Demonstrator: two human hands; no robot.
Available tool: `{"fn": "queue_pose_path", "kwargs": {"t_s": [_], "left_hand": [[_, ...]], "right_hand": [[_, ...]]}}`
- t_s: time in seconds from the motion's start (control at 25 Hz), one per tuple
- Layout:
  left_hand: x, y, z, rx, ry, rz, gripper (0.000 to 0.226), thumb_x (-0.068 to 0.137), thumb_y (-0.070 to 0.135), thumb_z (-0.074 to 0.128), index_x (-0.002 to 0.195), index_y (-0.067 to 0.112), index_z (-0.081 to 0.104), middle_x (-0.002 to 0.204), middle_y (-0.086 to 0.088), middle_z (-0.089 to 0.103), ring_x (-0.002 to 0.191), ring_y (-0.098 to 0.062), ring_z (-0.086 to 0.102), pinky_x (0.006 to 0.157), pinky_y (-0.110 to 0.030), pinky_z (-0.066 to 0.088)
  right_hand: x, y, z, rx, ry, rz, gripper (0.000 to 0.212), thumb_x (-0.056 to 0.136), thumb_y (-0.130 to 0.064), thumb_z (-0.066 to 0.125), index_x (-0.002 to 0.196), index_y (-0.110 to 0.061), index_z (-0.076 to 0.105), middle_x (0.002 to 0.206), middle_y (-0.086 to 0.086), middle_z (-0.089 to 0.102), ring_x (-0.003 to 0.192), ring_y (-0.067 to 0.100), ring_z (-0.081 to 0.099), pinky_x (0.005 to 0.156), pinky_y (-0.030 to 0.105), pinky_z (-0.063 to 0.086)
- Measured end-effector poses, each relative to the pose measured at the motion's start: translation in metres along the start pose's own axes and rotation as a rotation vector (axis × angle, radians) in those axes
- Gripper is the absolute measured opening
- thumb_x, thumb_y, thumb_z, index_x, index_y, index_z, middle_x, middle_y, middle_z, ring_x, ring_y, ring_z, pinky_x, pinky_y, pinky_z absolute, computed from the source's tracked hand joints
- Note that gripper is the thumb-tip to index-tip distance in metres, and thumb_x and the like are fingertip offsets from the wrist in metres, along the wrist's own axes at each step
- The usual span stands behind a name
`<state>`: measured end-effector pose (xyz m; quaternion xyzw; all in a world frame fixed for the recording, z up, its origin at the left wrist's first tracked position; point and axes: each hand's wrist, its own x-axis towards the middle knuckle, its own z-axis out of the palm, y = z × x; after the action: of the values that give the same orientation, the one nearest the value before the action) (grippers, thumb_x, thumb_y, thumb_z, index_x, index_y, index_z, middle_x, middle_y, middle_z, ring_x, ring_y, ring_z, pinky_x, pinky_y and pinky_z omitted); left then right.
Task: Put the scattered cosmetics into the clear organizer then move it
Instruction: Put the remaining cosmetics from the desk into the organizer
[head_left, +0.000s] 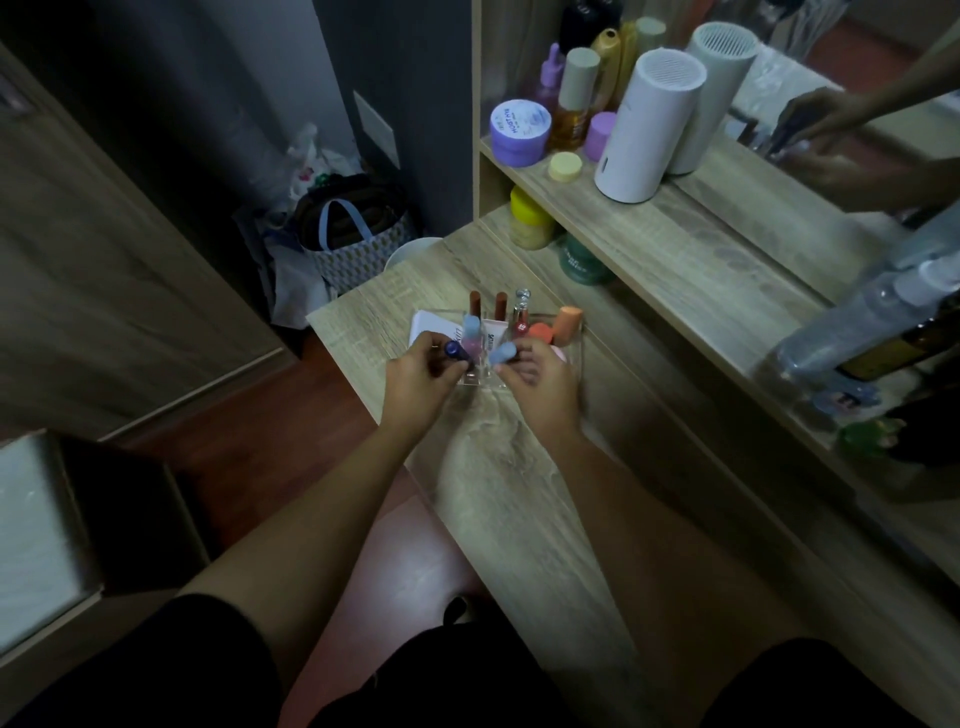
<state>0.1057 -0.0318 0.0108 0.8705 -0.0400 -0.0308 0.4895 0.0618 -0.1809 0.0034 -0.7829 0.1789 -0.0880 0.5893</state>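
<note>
The clear organizer (574, 340) stands on the wooden table (509, 483), holding several upright cosmetics: two brown-capped lipsticks (487, 306), a silver-topped tube (521, 306), a white tube (493, 335), orange sponges (563, 322). My left hand (423, 382) is at the organizer's near left corner, fingers closed on a dark blue-capped tube (454, 352). My right hand (537, 387) is at the near right, fingers closed on a light blue-capped tube (503, 354). Another light blue tube (471, 328) stands between them. A white card or box (428, 325) sits at the organizer's left.
A shelf (649, 208) behind the table carries a purple jar (519, 132), bottles, a yellow lid and a white cylinder (647, 124). A mirror (831, 130) lies to the right. Bags (343, 234) stand on the floor to the left.
</note>
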Motion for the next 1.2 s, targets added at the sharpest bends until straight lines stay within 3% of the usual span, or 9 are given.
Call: {"fn": "queue_pose_path", "kwargs": {"t_s": [0.12, 0.2, 0.36, 0.48, 0.72, 0.84, 1.0, 1.12, 1.2], "left_hand": [[0.001, -0.003, 0.004, 0.072, -0.028, 0.038, 0.021, 0.077, 0.011, 0.072, 0.096, 0.008, 0.064, 0.089, -0.007, 0.074, 0.078, -0.009, 0.065, 0.066, 0.007, 0.037], [0.001, -0.005, 0.007, 0.119, -0.056, 0.061, 0.021, 0.079, 0.013, 0.070, 0.099, 0.007, 0.065, 0.092, -0.010, 0.075, 0.083, -0.015, 0.068, 0.070, -0.001, 0.039], [0.003, -0.007, 0.012, 0.179, -0.118, 0.072, 0.022, 0.083, 0.015, 0.067, 0.103, 0.007, 0.066, 0.097, -0.013, 0.075, 0.088, -0.022, 0.069, 0.080, -0.021, 0.048], [0.005, -0.006, 0.015, 0.207, -0.139, 0.087, 0.023, 0.083, 0.015, 0.066, 0.104, 0.007, 0.066, 0.097, -0.015, 0.075, 0.087, -0.025, 0.069, 0.081, -0.032, 0.053], [0.005, -0.004, 0.017, 0.182, -0.133, 0.042, 0.025, 0.083, 0.013, 0.065, 0.107, 0.006, 0.065, 0.097, -0.015, 0.074, 0.087, -0.026, 0.069, 0.084, -0.037, 0.055], [-0.010, -0.008, 0.019, 0.157, -0.021, 0.071, 0.020, 0.084, 0.010, 0.064, 0.103, 0.002, 0.063, 0.093, -0.017, 0.073, 0.084, -0.029, 0.068, 0.078, -0.038, 0.056], [-0.040, -0.021, 0.031, 0.273, -0.088, 0.257, 0.014, 0.088, 0.013, 0.060, 0.095, 0.002, 0.062, 0.088, -0.018, 0.067, 0.082, -0.032, 0.062, 0.072, -0.037, 0.047], [-0.056, -0.036, 0.039, 0.385, -0.258, 0.380, 0.023, 0.086, 0.015, 0.061, 0.105, 0.001, 0.062, 0.102, -0.020, 0.065, 0.097, -0.034, 0.060, 0.088, -0.035, 0.048], [-0.064, -0.047, 0.043, 0.485, -0.303, 0.401, 0.039, 0.086, 0.019, 0.063, 0.118, -0.001, 0.059, 0.123, -0.024, 0.061, 0.115, -0.037, 0.056, 0.102, -0.043, 0.046]], "right_hand": [[-0.002, 0.008, 0.005, -0.120, 0.010, -0.031, 0.020, 0.081, -0.005, 0.068, 0.101, -0.008, 0.064, 0.090, 0.002, 0.068, 0.075, 0.005, 0.062, 0.063, 0.006, 0.049], [-0.003, 0.014, 0.006, -0.184, 0.006, -0.032, 0.020, 0.082, -0.006, 0.067, 0.101, -0.011, 0.064, 0.094, 0.005, 0.070, 0.075, 0.002, 0.061, 0.062, 0.005, 0.047], [0.001, 0.019, 0.009, -0.275, -0.042, -0.009, 0.015, 0.085, -0.003, 0.062, 0.099, -0.007, 0.065, 0.093, 0.014, 0.071, 0.086, 0.023, 0.066, 0.077, 0.034, 0.054], [0.003, 0.019, 0.012, -0.318, -0.026, -0.026, 0.011, 0.085, -0.001, 0.060, 0.094, -0.004, 0.065, 0.088, 0.016, 0.070, 0.082, 0.024, 0.064, 0.074, 0.033, 0.051], [-0.002, 0.015, 0.007, -0.340, 0.012, 0.008, 0.011, 0.087, -0.004, 0.058, 0.095, -0.007, 0.065, 0.088, 0.013, 0.069, 0.078, 0.021, 0.062, 0.069, 0.025, 0.046], [-0.012, 0.020, -0.007, -0.487, 0.041, -0.013, 0.009, 0.086, -0.010, 0.059, 0.094, -0.009, 0.064, 0.086, 0.012, 0.070, 0.077, 0.022, 0.064, 0.067, 0.026, 0.049], [-0.034, 0.031, -0.038, -0.693, -0.071, -0.119, 0.030, 0.075, -0.020, 0.064, 0.104, -0.013, 0.064, 0.105, 0.009, 0.067, 0.099, 0.027, 0.059, 0.084, 0.036, 0.052], [-0.046, 0.044, -0.055, -0.927, -0.207, -0.080, 0.045, 0.072, -0.032, 0.063, 0.114, -0.017, 0.057, 0.116, 0.006, 0.059, 0.108, 0.027, 0.052, 0.088, 0.037, 0.049], [-0.052, 0.053, -0.059, -0.899, -0.198, -0.027, 0.039, 0.076, -0.028, 0.062, 0.112, -0.015, 0.056, 0.115, 0.008, 0.058, 0.107, 0.028, 0.053, 0.085, 0.037, 0.049]]}}
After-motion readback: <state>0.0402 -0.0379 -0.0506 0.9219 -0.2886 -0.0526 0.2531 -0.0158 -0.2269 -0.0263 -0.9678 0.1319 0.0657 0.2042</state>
